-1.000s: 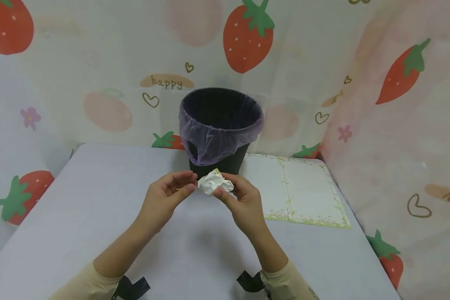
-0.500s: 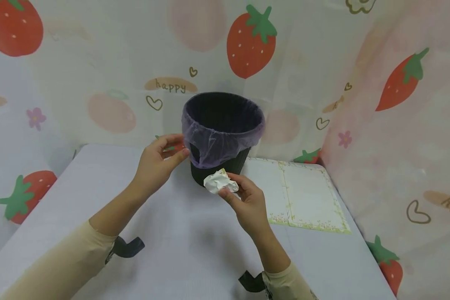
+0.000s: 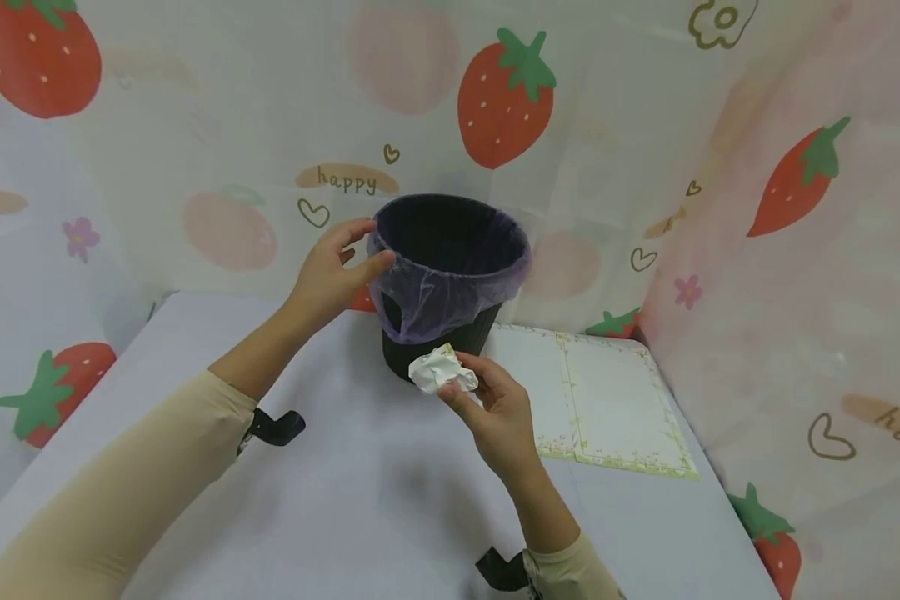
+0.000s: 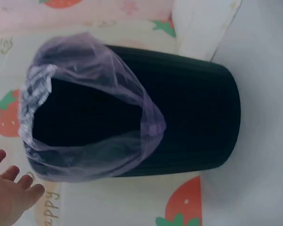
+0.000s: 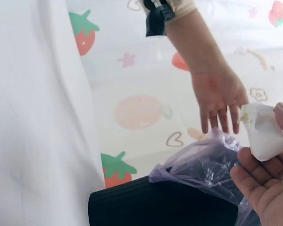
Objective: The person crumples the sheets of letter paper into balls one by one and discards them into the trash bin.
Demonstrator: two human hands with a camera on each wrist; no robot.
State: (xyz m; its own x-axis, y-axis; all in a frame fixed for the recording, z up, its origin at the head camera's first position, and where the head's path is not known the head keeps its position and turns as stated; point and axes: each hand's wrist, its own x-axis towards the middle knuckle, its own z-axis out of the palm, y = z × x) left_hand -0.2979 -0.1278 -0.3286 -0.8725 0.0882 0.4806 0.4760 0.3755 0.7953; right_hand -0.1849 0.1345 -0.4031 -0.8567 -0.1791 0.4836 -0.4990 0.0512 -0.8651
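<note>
A black bin (image 3: 401, 354) with a purple bag (image 3: 438, 304) folded over its rim stands at the back of the table. At the left side of the rim is the left hand (image 3: 330, 279), fingers loosely extended; in the left wrist view this hand (image 4: 9, 193) appears just off the bag's edge, holding nothing. In front of the bin, the right hand (image 3: 498, 417) pinches a crumpled white paper (image 3: 441, 369) between thumb and fingers. The right wrist view shows the paper (image 5: 264, 132) in the right hand (image 5: 269, 183), with the left hand (image 5: 219, 99) beyond, near the bag (image 5: 203, 157).
White sheets with a flowered border (image 3: 630, 400) lie flat on the table (image 3: 330, 500), right of the bin. A strawberry-patterned cloth (image 3: 255, 100) hangs behind and at both sides. A black strap (image 3: 277, 427) sticks out from the left sleeve, another (image 3: 501, 571) from the right.
The left hand has moved away from beside the paper, up and forward to the bin's left rim. The right hand still holds the paper, nearly in place. The head view has shifted slightly.
</note>
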